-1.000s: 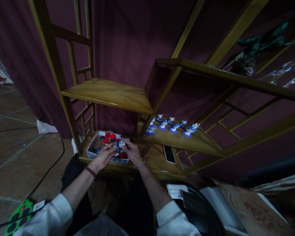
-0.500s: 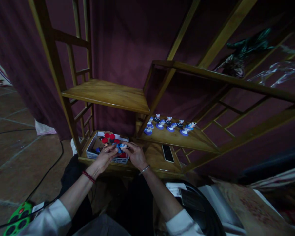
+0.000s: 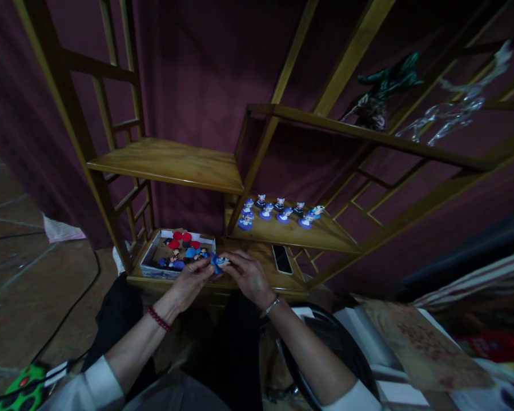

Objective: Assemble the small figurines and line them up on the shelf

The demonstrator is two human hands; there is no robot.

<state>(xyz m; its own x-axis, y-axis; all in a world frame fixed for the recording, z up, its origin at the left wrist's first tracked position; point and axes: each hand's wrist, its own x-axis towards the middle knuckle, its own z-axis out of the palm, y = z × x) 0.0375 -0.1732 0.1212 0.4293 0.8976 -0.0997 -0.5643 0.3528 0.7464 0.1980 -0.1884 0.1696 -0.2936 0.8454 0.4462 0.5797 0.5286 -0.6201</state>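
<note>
Between my two hands is a small blue and white figurine [image 3: 218, 262], partly hidden by the fingers. My left hand [image 3: 193, 279] pinches it from the left, and my right hand [image 3: 249, 276] grips it from the right. They are just in front of the lower board's edge, right of an open box [image 3: 157, 273]. Inside that box lie several more figurines and red round pieces [image 3: 178, 236]. On the raised shelf [image 3: 325, 242] behind my right hand, several purple-based figurines [image 3: 284, 214] stand upright in rows, with dark-based ones behind them.
A phone [image 3: 281, 259] lies on the lower board to the right. Above the box juts a wooden shelf [image 3: 171, 161]. A clear deer-like ornament [image 3: 454, 111] and a dark green one [image 3: 388, 80] stand higher up. By my right arm is a round black stool [image 3: 362, 348]; a cable crosses the floor at left.
Both hands have shifted right relative to the box, with the figurine still between them. More of the box's contents now shows. My view has turned somewhat to the right.
</note>
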